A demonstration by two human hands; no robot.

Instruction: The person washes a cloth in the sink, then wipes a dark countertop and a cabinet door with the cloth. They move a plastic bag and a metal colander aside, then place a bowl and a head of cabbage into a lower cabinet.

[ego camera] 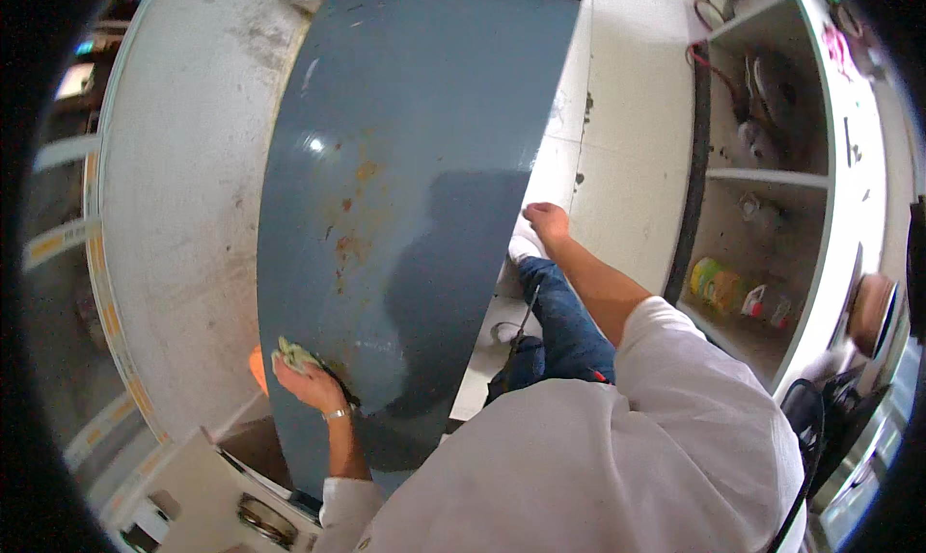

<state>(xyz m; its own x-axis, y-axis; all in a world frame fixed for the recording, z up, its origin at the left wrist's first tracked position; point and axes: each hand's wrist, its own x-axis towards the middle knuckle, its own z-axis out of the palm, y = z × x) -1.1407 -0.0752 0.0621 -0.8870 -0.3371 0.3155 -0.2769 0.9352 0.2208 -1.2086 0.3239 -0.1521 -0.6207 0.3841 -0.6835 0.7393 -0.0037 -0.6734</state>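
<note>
A long blue-grey panel or tabletop (pixel 434 68) with a glossy face lies before me, with rust-brown stains (pixel 351 248) down its left half. My left hand (pixel 311 385) grips a crumpled pale green cloth (pixel 293 354) against the surface near its lower left edge. A watch or metal band circles that wrist. Off the right edge of the panel, my right hand (pixel 548 220) hangs over the light floor, its fingers curled; nothing can be made out in it. My shadow falls across the right half of the panel.
White shelving (pixel 767 175) on the right holds bottles and a yellow-green container (pixel 712 282). Store-like shelves (pixel 98 249) stand at the far left. Something orange (pixel 257 368) shows beside the panel's left edge. An open brown box (pixel 253 444) is at lower left.
</note>
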